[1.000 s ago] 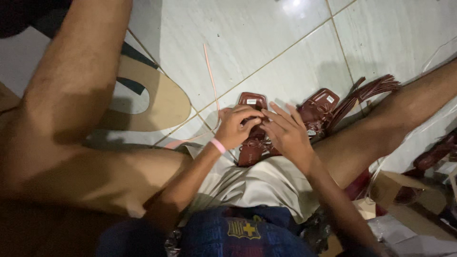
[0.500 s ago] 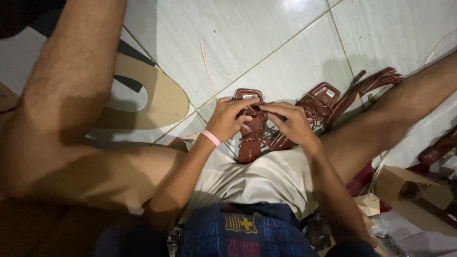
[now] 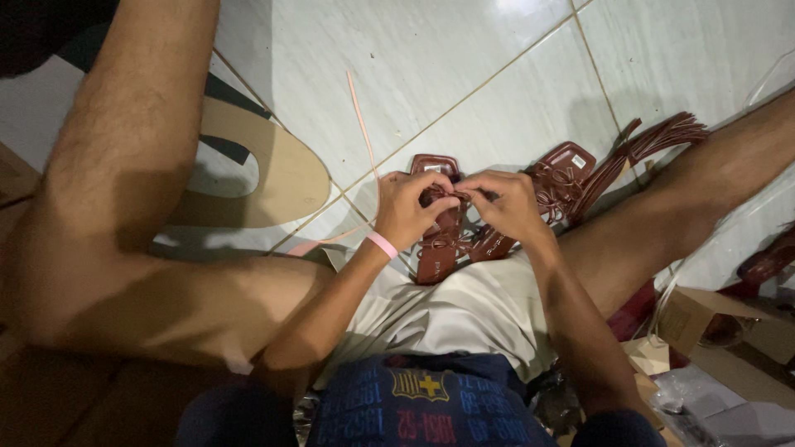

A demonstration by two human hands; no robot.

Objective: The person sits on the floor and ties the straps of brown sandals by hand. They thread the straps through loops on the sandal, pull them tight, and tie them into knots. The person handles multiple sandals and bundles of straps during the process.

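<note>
- The person sits on a pale tiled floor point(image 3: 464, 58) with bare legs spread, looking down at their lap.
- A brown strappy sandal point(image 3: 437, 248) lies lengthwise between the thighs, its near end resting on the light shorts point(image 3: 464, 310) and its square toe pointing away over the tiles.
- The left hand point(image 3: 407, 207), with a pink wristband point(image 3: 382, 244) on its wrist, has its grip pinched together on the thin brown straps point(image 3: 451, 197) at the middle of that sandal.
- The right hand point(image 3: 509, 203) meets it from the other side, fingertips closed on the same straps, so the two hands touch over the sandal.
- A second brown sandal point(image 3: 563, 178) lies just beside the first, partly under the right hand, toe angled up and to the right.
- A bunch of long brown laces point(image 3: 654, 136) fans out from that second sandal across the floor toward the right leg.
- A thin pink strip point(image 3: 360, 116) lies on the tiles beyond the left hand.
- A curved piece of tan cardboard point(image 3: 281, 178) rests on the floor by the left leg.
- A small cardboard box point(image 3: 687, 319) and crumpled packaging sit near the right thigh.
</note>
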